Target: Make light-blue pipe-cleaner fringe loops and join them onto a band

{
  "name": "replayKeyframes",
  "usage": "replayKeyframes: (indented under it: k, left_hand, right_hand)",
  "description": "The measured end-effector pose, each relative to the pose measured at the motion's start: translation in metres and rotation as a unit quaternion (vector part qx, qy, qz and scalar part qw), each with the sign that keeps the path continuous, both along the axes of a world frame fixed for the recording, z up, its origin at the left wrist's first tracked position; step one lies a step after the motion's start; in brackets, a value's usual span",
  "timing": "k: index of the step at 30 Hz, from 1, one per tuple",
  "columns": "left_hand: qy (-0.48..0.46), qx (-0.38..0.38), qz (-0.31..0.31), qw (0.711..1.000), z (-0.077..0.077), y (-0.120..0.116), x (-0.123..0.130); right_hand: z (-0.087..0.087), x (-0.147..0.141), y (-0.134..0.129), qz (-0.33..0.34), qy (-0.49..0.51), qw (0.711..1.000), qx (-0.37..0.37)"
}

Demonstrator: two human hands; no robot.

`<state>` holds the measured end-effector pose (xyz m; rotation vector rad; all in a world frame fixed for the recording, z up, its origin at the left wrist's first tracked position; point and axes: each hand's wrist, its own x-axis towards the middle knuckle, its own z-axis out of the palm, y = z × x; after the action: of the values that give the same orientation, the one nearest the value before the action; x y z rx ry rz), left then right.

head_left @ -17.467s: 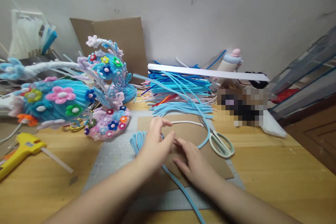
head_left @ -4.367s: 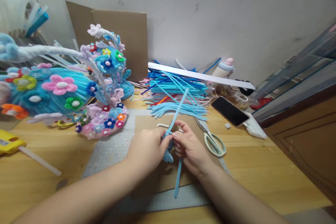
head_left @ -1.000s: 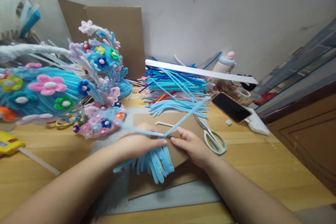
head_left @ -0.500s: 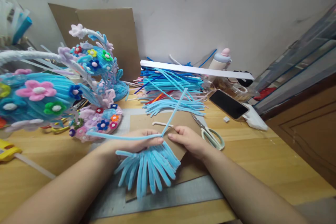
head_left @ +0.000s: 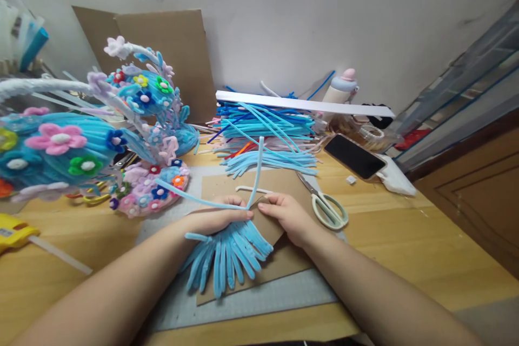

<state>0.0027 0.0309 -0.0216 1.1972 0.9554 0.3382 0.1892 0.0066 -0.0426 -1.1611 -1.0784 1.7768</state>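
A fan of light blue pipe cleaner loops hangs below my left hand, which is closed on its gathered top. Two long light blue stems rise from the pinch point, one upward and one to the left. Just right of that point, my right hand has thumb and fingertips pressed together; a thin dark line shows at them, too small to make out. A short white stem lies behind the fingertips on the brown cardboard.
Green-handled scissors and a phone lie at right. Piled blue pipe cleaners are behind. Flower-covered blue ornaments stand at left, near a yellow glue gun. A grey mat lies under the cardboard.
The upright stem has swung left and stands steeper, while the left stem's tip has moved right and up. The looped bundle has shifted slightly. Both hands keep their closed poses.
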Motion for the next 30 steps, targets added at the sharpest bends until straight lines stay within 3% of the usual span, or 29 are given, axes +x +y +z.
replayKeyframes:
  k: [5, 10, 18, 20, 24, 26, 30]
  left_hand:
    - [-0.024, -0.072, 0.021, 0.997, 0.008, -0.004, 0.003]
    - [-0.005, -0.073, 0.009, 0.997, 0.014, -0.004, 0.001]
    - [-0.037, -0.053, -0.008, 0.998, 0.006, -0.001, -0.003]
    - [-0.049, -0.066, 0.014, 0.996, 0.002, 0.000, -0.003]
    - [-0.109, -0.139, 0.118, 0.977, -0.002, 0.005, -0.003]
    - [-0.127, -0.163, 0.148, 0.967, -0.002, 0.010, -0.003]
    - [-0.144, -0.174, 0.171, 0.959, -0.004, 0.018, -0.002]
  right_hand:
    - [0.003, 0.002, 0.002, -0.037, 0.031, 0.999, -0.015]
    - [0.007, 0.006, 0.005, -0.040, 0.023, 0.999, -0.013]
    - [0.006, 0.005, 0.007, -0.072, 0.001, 0.997, -0.011]
    - [0.008, 0.009, 0.010, -0.092, -0.003, 0.996, 0.006]
    - [0.015, 0.018, 0.015, -0.169, 0.000, 0.982, 0.085]
    - [0.016, 0.019, 0.013, -0.187, -0.034, 0.968, 0.164]
    - [0.012, 0.008, 0.001, -0.097, -0.200, 0.920, 0.322]
